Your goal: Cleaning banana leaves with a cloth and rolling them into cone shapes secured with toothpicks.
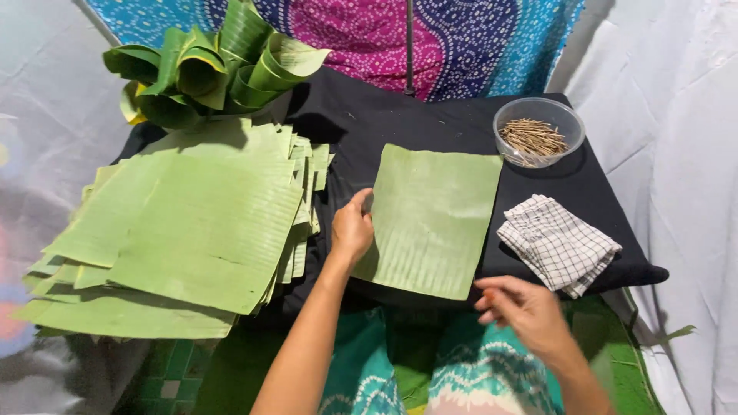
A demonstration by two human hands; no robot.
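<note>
— What is nearest, and how many hands?

— Two hands. The right hand (526, 311) hovers just off the bench's (430, 115) near edge, fingers (500, 286) loosely curled and holding nothing that I can make out, though the tips are blurred. The left hand (352, 229) lies on the left edge of the single leaf sheet (434, 219), fingers partly bent, thumb touching the leaf.

— Where is that sheet?

— Flat in the middle of the black-covered bench, between the hands, its near edge reaching the bench's front.

— And around it?

— One folded checked cloth (557, 242) just to its right. On the left, one fanned stack of cut leaves (184, 230), too many layers to count, overhanging the bench side. Farther back on the right, one clear round bowl of thin sticks (536, 134). Far left, a cluster of rolled leaf cones (211, 69), roughly six, overlapping one another. A thin dark pole (409, 46) rises behind the bench.
</note>
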